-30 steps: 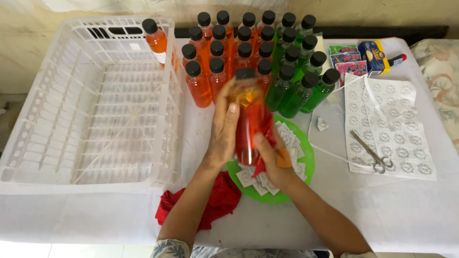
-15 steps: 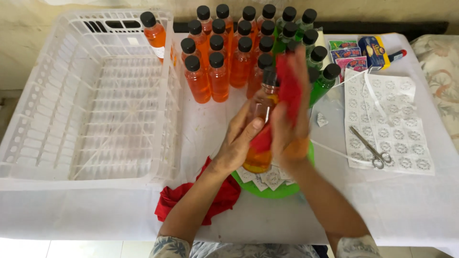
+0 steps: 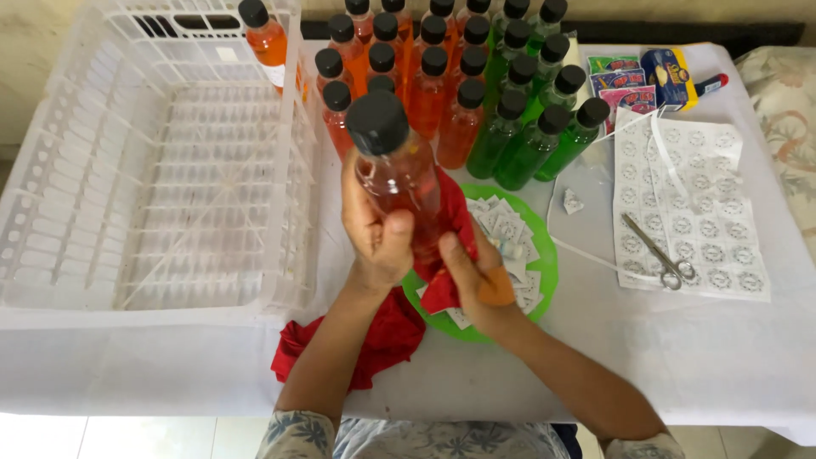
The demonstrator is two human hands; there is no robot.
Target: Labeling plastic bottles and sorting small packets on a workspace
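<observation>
Between left hand [image 3: 378, 242] fingers, closed round its lower body, and right hand [image 3: 476, 276] fingers, pinching a red cloth [image 3: 446, 229] against its side: orange bottle [image 3: 399, 174], black cap tilted toward the camera, raised above the green plate [image 3: 544, 263]. Could slip if wet under that one-handed grip, toppling the standing bottles [image 3: 476, 102] beyond the fingertips. Both wrists cocked upward, forearms converging.

On the white-covered table [image 3: 731, 357], the white slatted plastic crate [image 3: 161, 183] lies to my left, with one black-capped orange bottle [image 3: 265, 42] standing in its far right corner. Behind my hands stands the cluster of capped bottles [image 3: 463, 81]. The steel scissors [image 3: 659, 255] lie on the white sticker sheet [image 3: 710, 212] at right.
</observation>
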